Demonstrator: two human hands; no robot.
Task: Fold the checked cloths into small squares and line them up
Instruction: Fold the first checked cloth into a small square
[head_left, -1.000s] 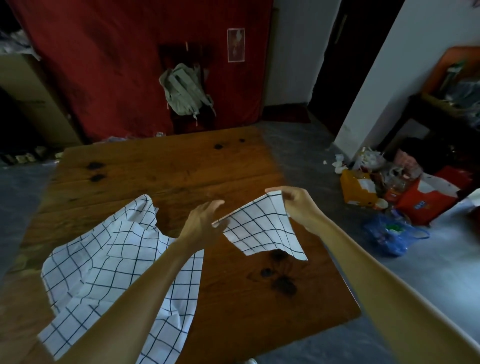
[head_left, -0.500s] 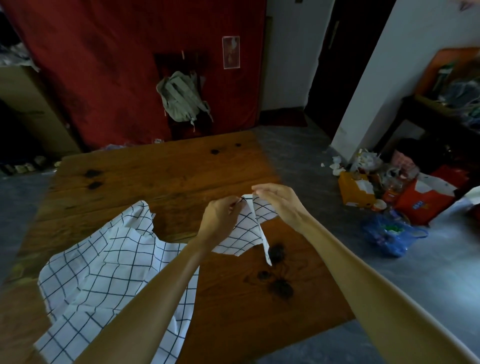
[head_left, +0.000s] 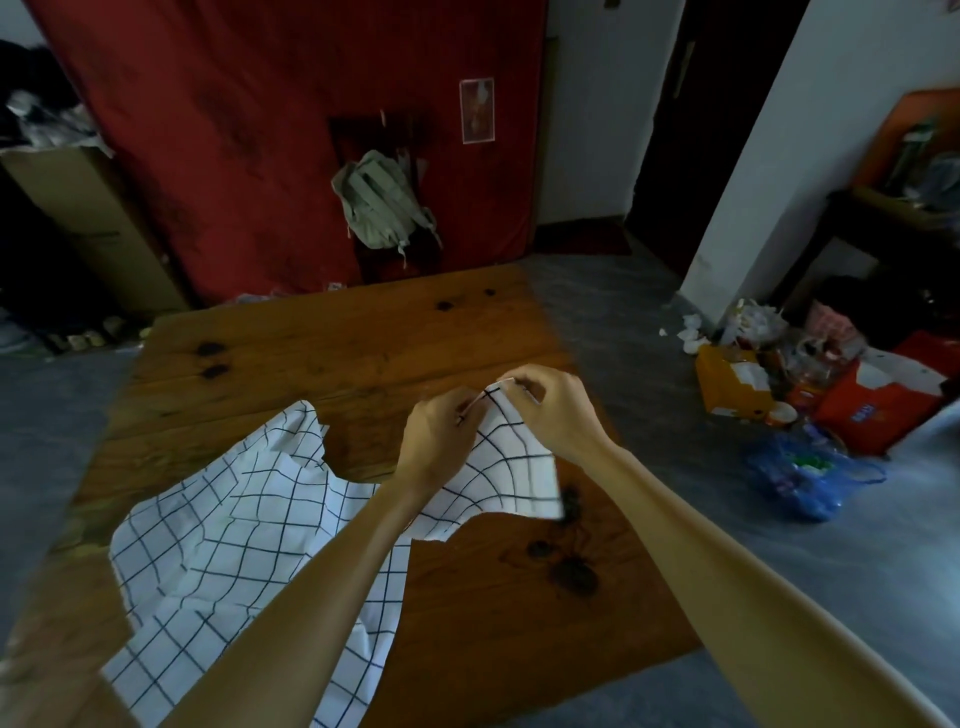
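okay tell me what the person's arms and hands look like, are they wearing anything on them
Both forearms are bare up to the frame's edge: no sleeves, gloves or watch in view. The left hand and right hand show no rings or bracelets, as far as the dim picture allows.

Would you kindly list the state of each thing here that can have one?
held checked cloth: lifted, corners pinched together, part-folded
left hand: shut on its top edge
right hand: shut on its top corner
other checked cloth: unfolded, rumpled, lying on the wooden table
backpack: hanging on the red wall
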